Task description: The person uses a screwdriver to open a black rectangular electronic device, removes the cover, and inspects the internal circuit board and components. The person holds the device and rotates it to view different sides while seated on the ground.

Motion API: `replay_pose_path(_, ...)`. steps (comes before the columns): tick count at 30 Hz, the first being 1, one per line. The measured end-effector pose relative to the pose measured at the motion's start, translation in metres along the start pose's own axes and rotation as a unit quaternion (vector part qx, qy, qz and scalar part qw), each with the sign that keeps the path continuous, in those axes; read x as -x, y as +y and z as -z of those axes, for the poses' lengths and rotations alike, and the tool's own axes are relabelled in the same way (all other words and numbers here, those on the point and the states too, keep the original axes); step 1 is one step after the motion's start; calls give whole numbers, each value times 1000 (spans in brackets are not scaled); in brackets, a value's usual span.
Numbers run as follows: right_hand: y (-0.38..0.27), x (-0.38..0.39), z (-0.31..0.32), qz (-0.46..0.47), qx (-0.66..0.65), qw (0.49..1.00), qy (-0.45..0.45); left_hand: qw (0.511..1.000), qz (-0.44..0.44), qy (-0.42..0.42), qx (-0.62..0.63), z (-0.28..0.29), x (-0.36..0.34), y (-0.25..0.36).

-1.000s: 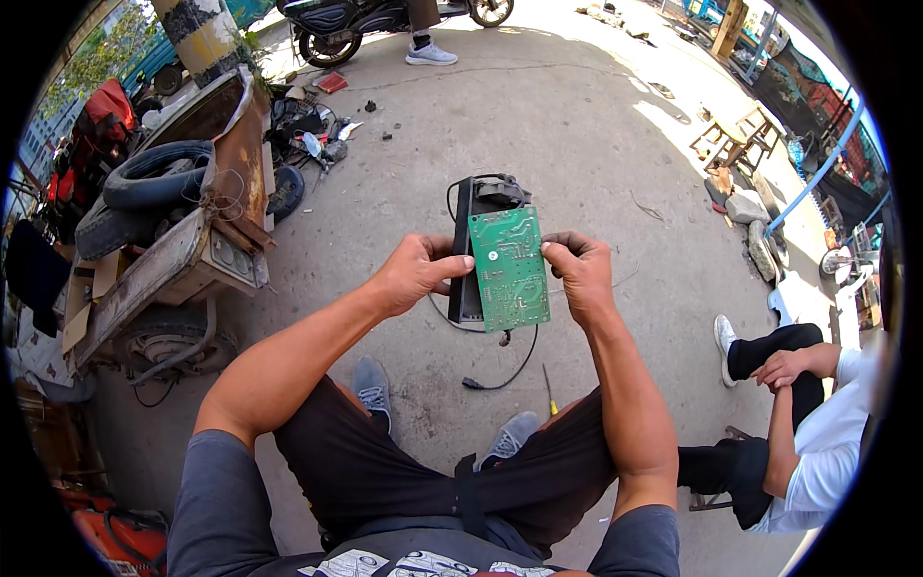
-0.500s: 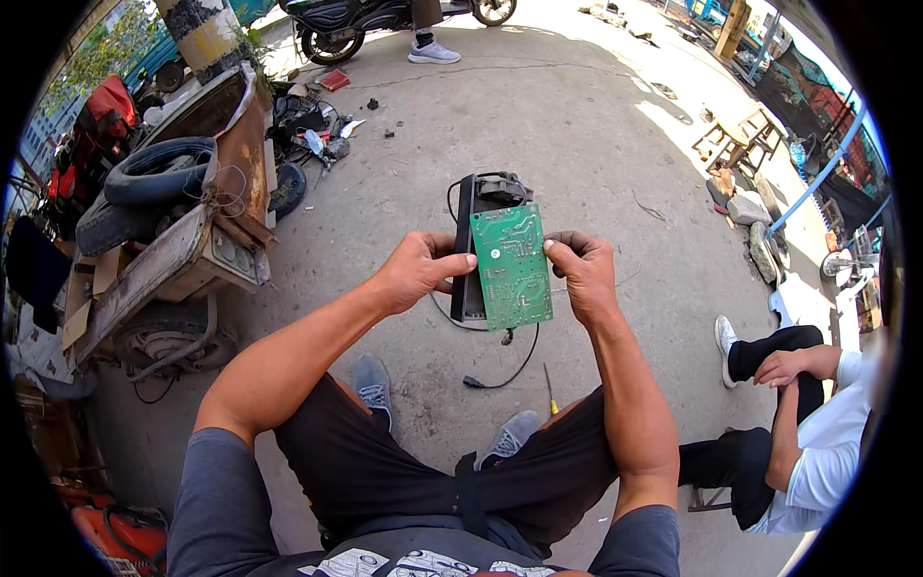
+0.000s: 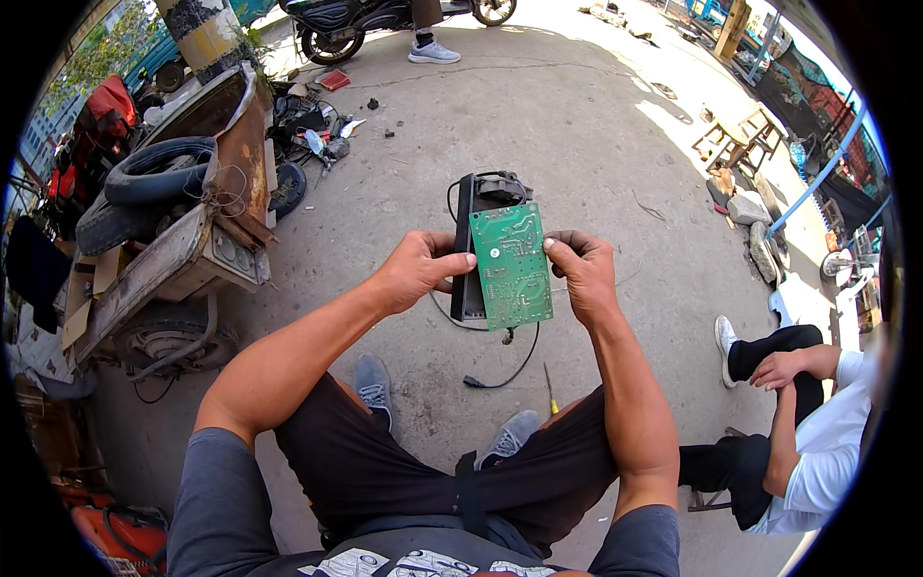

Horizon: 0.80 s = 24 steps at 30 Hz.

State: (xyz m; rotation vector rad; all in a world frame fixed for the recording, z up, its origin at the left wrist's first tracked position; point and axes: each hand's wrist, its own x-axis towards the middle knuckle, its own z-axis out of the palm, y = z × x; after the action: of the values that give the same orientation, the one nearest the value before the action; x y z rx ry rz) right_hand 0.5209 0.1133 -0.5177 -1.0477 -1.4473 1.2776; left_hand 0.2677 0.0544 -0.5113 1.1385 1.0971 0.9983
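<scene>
A green circuit board (image 3: 512, 274), with solder points and a small white round sticker, is held up between my hands. My left hand (image 3: 420, 272) is closed on its left edge, thumb on the face, fingers behind around a black metal casing (image 3: 462, 288). My right hand (image 3: 584, 266) pinches the board's upper right edge between thumb and fingers. Behind the board's top is a dark part (image 3: 502, 188) with a cable looped round it. A black cord with a plug (image 3: 473, 382) hangs below to the ground. What lies behind the board is hidden.
A yellow-handled screwdriver (image 3: 553, 396) lies by my right foot. At left stands a rusty cart (image 3: 183, 245) bearing a tyre (image 3: 159, 171). A person (image 3: 808, 433) sits at right. Farther off are a motorbike (image 3: 356, 24) and a wooden stool (image 3: 735, 142).
</scene>
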Motion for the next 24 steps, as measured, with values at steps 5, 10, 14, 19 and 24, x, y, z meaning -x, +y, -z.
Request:
replay_pose_path(5, 3, -1, 1, -4, -9, 1000, -4, 1000, -2, -1, 1, -1, 0, 0)
replay_pose_path(10, 0, -1, -1, -9, -17, 1000, -7, 1000, 3, -2, -5, -1, 2, 4)
replay_pose_path(14, 0, -1, 0, -16, -13, 1000, -6, 1000, 4, -2, 2, -2, 1, 2)
replay_pose_path(19, -1, -1, 0, -18, -8, 1000, -3, 1000, 7, -3, 11, -2, 0, 1)
replay_pose_path(24, -1, -1, 0, -18, -7, 1000, -2, 1000, 13, 2, 9, 0, -1, -1)
